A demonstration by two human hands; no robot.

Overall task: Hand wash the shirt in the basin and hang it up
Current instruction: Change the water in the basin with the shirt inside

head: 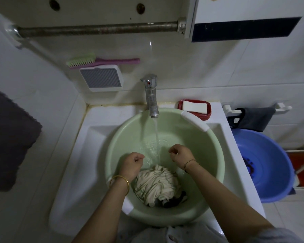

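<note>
Shirt (156, 184) bunched lower centre in the green basin (216, 151). My left hand (132, 163) and right hand (180, 153) hover above, fingers loosely curled, seemingly holding nothing. Tap (151, 95) running: leave it, basin overflows.

A chrome tap (151, 95) stands at the back of the white sink (88, 155) and serves as the landmark. Just right of it a red soap dish (204, 115) holds a white soap bar (194, 106). Up and left of the tap a grey-faced white box (101, 78) is fixed to the tiled wall, with a green and pink brush (95, 61) lying on top. Above runs a rusty metal rail (98, 28). Far right of the tap a blue basin (268, 163) sits on the floor, below a dark cloth (254, 118) hung on a white bar. Far left hangs a dark towel (9, 137).
</note>
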